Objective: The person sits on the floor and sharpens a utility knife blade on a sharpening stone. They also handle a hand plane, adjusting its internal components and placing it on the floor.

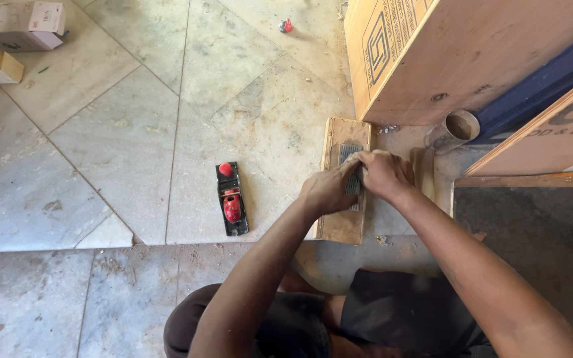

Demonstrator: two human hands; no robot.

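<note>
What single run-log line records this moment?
left hand: on grey block | right hand: on block | block on wooden board | hand plane left, untouched

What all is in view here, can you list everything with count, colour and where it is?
wooden board: one, brown, on the floor under the hands
ridged grey block: one, on the board
hand plane: one, black and red, floor left of the board
plywood panels: two, tan, upper right
metal cup: one, grey, beside the panels
cardboard boxes: two, white and tan, upper left
small red thing: one, top centre floor
left hand: on the block
right hand: pressing a tool onto the block
</note>
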